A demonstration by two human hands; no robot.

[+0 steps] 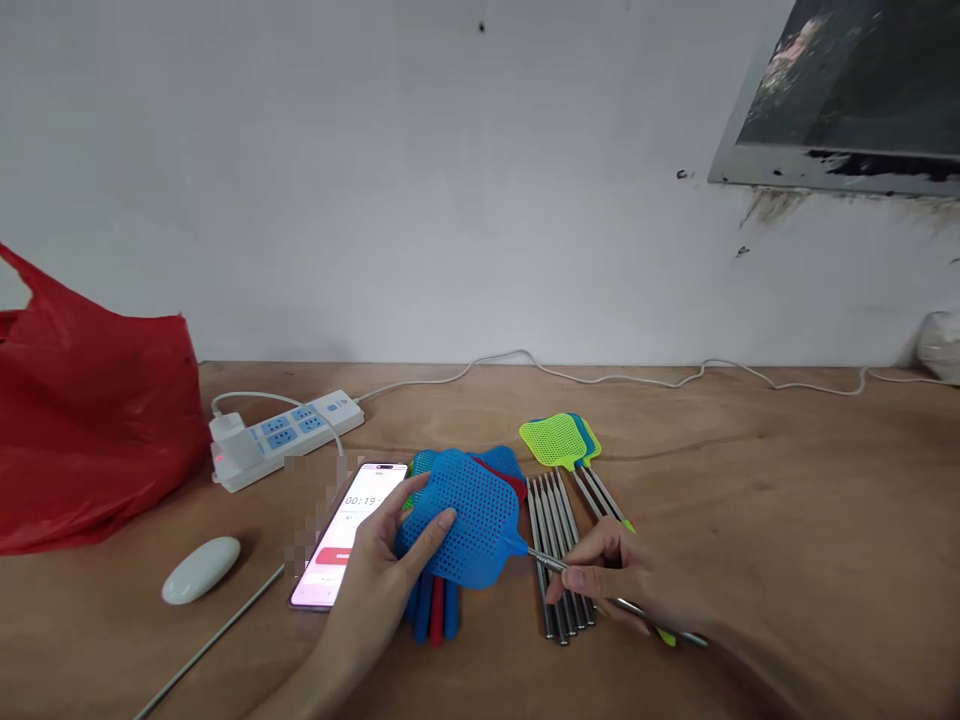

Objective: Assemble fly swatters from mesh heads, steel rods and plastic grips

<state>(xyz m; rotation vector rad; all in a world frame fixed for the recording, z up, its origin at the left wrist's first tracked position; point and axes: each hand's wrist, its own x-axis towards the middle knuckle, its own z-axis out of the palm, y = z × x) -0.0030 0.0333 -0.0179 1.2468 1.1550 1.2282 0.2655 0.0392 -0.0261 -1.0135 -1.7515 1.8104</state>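
My left hand grips a blue mesh fly-swatter head by its left edge, thumb on top. My right hand pinches a thin metal rod whose tip meets the blue head's neck. Beneath the blue head lies a pile of blue and red swatter heads. Several bare metal rods lie side by side between my hands. Assembled green and blue swatters rest just beyond the rods.
A phone showing a timer lies under my left hand. A white power strip, a white oval object and a red plastic bag sit on the left of the wooden table. A white cable runs along the wall.
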